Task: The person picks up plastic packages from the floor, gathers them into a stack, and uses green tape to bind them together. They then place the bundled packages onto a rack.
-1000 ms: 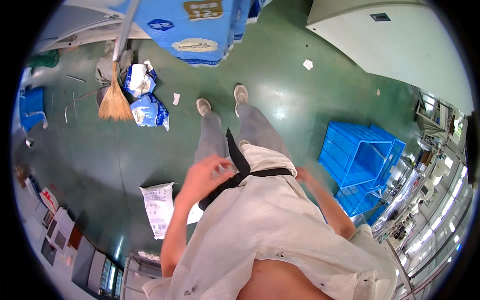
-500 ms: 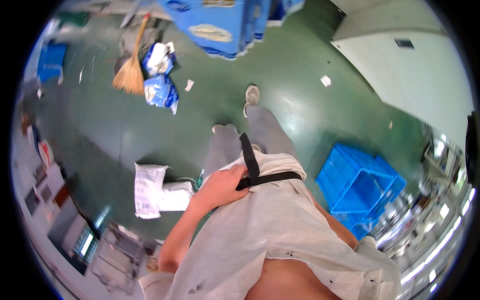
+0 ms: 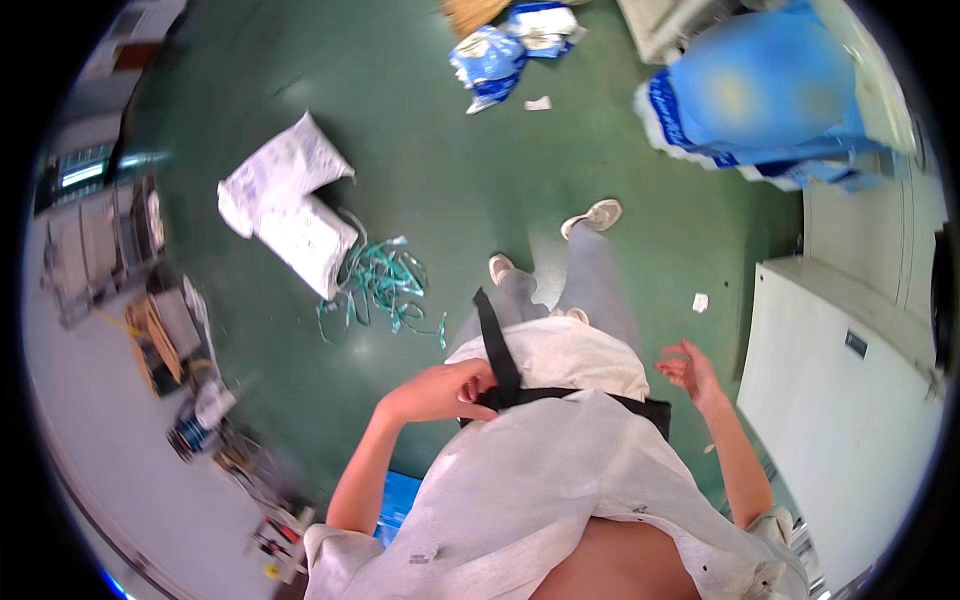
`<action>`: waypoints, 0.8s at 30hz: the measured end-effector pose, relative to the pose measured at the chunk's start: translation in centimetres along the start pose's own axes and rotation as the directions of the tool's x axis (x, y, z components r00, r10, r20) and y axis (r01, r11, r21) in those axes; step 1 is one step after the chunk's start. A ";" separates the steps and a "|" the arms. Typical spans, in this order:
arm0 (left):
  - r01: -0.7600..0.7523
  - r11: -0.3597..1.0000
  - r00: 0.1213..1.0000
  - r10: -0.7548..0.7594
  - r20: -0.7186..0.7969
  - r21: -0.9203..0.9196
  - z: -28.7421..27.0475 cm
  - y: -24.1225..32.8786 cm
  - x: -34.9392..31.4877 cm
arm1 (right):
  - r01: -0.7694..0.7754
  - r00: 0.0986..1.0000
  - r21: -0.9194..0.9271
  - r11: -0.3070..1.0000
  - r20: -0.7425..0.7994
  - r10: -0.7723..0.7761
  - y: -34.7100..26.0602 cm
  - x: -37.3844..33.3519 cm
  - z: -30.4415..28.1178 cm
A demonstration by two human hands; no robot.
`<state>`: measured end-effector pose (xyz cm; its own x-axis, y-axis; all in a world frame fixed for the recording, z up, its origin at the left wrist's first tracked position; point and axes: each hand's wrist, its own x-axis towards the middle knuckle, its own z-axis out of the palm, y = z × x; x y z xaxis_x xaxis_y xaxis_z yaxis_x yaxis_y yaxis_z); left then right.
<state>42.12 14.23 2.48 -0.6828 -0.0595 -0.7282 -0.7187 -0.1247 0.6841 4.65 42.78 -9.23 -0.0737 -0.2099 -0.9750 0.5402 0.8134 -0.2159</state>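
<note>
A black waist strap (image 3: pixel 548 394) circles my light apron (image 3: pixel 560 350), with its loose end standing out to the front. My left hand (image 3: pixel 440 392) is at the strap on my left side, its fingers curled round the edge and the thumb below. Part of the grip is hidden by the fingers. Out to the right of my waist, my right hand (image 3: pixel 685 370) hangs in the air, fingers apart and nothing in them. A dark pouch-like piece (image 3: pixel 655 414) shows on the strap at my right hip.
White sacks (image 3: pixel 285 205) and tangled green strapping (image 3: pixel 385 285) lie on the green floor to the left. Blue-and-white bags (image 3: pixel 490 65) lie ahead, near a broom (image 3: pixel 470 12). Large blue packages (image 3: pixel 740 110) stand far right, before a white cabinet (image 3: pixel 840 360).
My view has swung to the right; the sacks now show farther ahead. My right hand has come into sight beside my waist. My left hand stays at the strap.
</note>
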 end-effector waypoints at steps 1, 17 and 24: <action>0.006 0.999 1.000 -0.007 -0.015 -0.044 1.0 -1.5 -0.7 | 0.064 0.997 -0.150 0.987 -0.041 -0.071 -1.6 0.6 1.0; -0.122 0.938 0.860 -0.063 -0.507 -0.324 14.7 -11.4 -5.8 | 0.548 0.775 -0.778 0.306 0.610 0.165 -2.6 2.3 22.8; -0.212 0.970 0.709 0.235 -0.665 0.117 17.3 -10.7 -6.6 | 0.524 0.847 -0.852 -0.008 0.520 0.108 -4.3 -2.7 19.8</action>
<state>51.98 33.06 0.69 -0.5659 -0.7298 -0.3837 -0.5678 0.0075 0.8231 19.16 29.07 -4.64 0.4318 -0.3719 -0.8217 -0.7569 0.3461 -0.5544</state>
